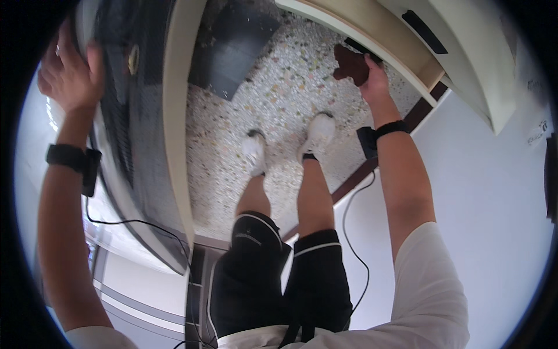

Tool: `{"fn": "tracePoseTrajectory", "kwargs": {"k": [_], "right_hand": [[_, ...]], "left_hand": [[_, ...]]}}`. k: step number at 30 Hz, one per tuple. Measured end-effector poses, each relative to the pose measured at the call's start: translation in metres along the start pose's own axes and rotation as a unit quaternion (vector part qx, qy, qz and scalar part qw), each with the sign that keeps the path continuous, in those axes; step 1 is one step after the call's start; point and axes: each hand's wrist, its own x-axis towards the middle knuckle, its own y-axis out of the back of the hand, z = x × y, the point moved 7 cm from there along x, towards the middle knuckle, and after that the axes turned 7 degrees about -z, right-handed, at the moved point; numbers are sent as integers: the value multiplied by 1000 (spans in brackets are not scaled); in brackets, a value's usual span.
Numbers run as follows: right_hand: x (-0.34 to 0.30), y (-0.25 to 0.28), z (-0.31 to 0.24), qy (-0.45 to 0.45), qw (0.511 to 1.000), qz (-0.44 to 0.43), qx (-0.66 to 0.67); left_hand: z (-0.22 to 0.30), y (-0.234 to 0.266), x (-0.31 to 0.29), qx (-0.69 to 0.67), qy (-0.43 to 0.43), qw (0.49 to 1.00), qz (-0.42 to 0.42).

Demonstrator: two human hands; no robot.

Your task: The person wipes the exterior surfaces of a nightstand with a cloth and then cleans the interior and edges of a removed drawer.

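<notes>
In my right hand (pixel 375 81) is a small dark brown thing (pixel 350 64) with short stubby lobes, perhaps a cloth or soft toy; I cannot make out its kind. The fingers are closed on its right side, just below the outer face of a pulled-out drawer (pixel 325 18). My left hand (pixel 71 75) is at the far left, fingers spread, above or resting on the light, glossy top beside a dark panel (pixel 148 81). Nothing shows in it. Whether the palm touches the surface cannot be told.
Above the drawer stands a cream front (pixel 465 52) with a black handle (pixel 424 32). A dark flat sheet (pixel 232 49) lies on the speckled floor (pixel 218 145). My white shoes (pixel 318 134) are between the cabinets. Thin black cables (pixel 363 262) hang from both wrist bands.
</notes>
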Motion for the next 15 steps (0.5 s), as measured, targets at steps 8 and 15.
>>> {"fn": "tracePoseTrajectory", "kwargs": {"k": [8,15], "right_hand": [[4,-5,-30,122,992,-5,32],[19,5,-17,193,970,-66,-132]], "left_hand": [[19,45,2,-147,-55,986,62],[9,41,3,-159,-105,979,71]]}}
